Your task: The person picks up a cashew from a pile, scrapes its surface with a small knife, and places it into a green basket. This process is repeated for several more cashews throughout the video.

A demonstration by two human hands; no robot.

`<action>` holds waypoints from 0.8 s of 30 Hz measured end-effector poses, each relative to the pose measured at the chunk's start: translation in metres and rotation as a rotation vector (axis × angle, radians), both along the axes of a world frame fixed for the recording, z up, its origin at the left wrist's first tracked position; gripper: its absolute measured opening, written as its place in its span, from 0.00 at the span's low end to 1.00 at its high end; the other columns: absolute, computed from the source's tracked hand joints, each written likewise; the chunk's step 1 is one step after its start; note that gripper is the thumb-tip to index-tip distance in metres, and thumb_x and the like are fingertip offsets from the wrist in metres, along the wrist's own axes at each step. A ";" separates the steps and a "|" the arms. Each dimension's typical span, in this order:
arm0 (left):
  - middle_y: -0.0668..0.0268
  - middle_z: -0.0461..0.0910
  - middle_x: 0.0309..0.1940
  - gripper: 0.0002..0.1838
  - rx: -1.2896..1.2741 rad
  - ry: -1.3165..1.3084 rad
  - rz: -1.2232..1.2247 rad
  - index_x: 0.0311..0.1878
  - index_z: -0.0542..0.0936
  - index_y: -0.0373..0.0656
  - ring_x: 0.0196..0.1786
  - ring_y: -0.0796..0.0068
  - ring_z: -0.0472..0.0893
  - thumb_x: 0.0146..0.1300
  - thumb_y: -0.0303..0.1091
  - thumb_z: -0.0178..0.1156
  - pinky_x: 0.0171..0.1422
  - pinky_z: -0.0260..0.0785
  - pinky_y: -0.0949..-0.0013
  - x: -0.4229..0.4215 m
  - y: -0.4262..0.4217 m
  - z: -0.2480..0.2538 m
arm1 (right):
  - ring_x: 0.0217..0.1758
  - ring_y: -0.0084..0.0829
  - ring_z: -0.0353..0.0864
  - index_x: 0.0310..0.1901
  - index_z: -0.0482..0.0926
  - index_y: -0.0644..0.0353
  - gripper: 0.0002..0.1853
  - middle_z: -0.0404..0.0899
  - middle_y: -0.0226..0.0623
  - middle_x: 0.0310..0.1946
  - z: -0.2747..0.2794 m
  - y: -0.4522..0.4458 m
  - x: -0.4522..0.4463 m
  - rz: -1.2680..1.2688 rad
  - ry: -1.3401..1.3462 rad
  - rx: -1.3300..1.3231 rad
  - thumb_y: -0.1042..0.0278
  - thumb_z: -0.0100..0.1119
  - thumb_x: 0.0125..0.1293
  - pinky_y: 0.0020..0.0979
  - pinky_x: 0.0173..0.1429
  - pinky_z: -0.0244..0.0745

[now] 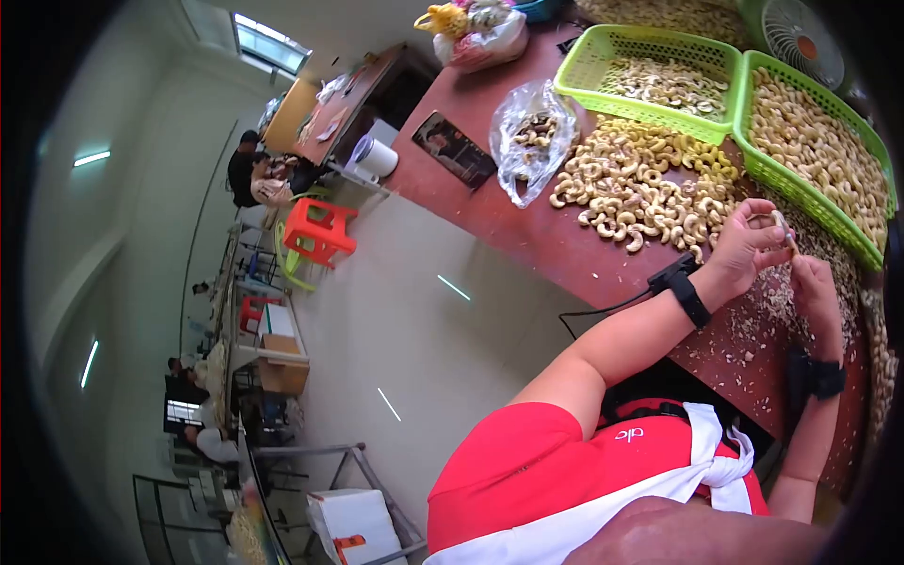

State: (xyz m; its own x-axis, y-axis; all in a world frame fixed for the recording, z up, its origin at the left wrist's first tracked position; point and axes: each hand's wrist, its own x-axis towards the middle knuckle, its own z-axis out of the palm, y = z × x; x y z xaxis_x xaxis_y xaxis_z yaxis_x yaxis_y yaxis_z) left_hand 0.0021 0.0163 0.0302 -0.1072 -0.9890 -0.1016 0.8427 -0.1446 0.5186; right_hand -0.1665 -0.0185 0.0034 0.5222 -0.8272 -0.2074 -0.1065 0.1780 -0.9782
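My left hand (744, 247) is closed, thumb and fingers pinching a small pale piece that looks like a cashew nut (780, 220). Right beside it, my right hand (814, 284) has its fingers pressed together close to the nut; whatever is in them is too small to make out. Both hands are above the dark red table, over scattered skin flakes (749, 344). A loose pile of cashews (640, 184) spreads just beyond my left hand. Each wrist wears a black strap with a small device.
Two green baskets (650, 113) (805, 193) of cashews stand at the back. A plastic bag (533, 141) with darker nuts and a phone (453, 151) lie on the table (443, 94). A fan (800, 42) is at top right. Red stools (320, 231) and people are farther off.
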 end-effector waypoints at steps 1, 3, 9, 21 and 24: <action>0.64 0.73 0.32 0.19 -0.007 0.000 0.008 0.44 0.63 0.44 0.37 0.71 0.76 0.49 0.19 0.54 0.38 0.73 0.66 0.000 0.000 0.001 | 0.07 0.10 0.50 0.17 0.63 0.53 0.17 0.56 0.18 0.08 0.002 0.001 0.000 -0.011 0.001 0.001 0.54 0.47 0.59 0.15 0.09 0.43; 0.65 0.73 0.32 0.19 -0.011 0.010 0.011 0.44 0.63 0.44 0.36 0.72 0.76 0.49 0.19 0.55 0.37 0.74 0.66 0.001 0.000 0.002 | 0.06 0.10 0.49 0.17 0.63 0.53 0.17 0.56 0.18 0.08 0.001 0.000 0.000 -0.029 0.003 0.010 0.54 0.46 0.59 0.15 0.09 0.42; 0.66 0.74 0.31 0.17 0.004 0.015 0.040 0.42 0.64 0.44 0.34 0.74 0.76 0.49 0.21 0.56 0.35 0.74 0.66 0.001 0.000 0.002 | 0.06 0.10 0.49 0.18 0.63 0.53 0.17 0.54 0.17 0.07 -0.001 0.000 0.001 -0.053 0.002 0.015 0.53 0.46 0.60 0.15 0.09 0.41; 0.67 0.74 0.30 0.18 -0.020 0.007 0.036 0.42 0.64 0.44 0.33 0.74 0.76 0.48 0.23 0.58 0.33 0.74 0.67 0.002 0.001 0.005 | 0.06 0.10 0.49 0.18 0.63 0.53 0.18 0.54 0.18 0.06 -0.005 -0.002 -0.002 -0.060 0.005 -0.017 0.53 0.45 0.60 0.15 0.09 0.41; 0.68 0.73 0.30 0.18 -0.027 0.009 0.040 0.42 0.64 0.44 0.33 0.75 0.75 0.48 0.23 0.58 0.33 0.74 0.67 0.001 0.001 0.004 | 0.06 0.10 0.49 0.18 0.63 0.52 0.17 0.54 0.18 0.06 -0.005 -0.002 -0.002 -0.058 0.008 -0.023 0.53 0.45 0.60 0.15 0.09 0.41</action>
State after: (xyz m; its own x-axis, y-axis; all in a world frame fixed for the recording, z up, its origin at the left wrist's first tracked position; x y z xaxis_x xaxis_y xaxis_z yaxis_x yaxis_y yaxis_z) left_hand 0.0033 0.0172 0.0339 -0.0679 -0.9950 -0.0738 0.8524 -0.0963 0.5139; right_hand -0.1688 -0.0205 -0.0018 0.4719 -0.8605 -0.1920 -0.1044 0.1617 -0.9813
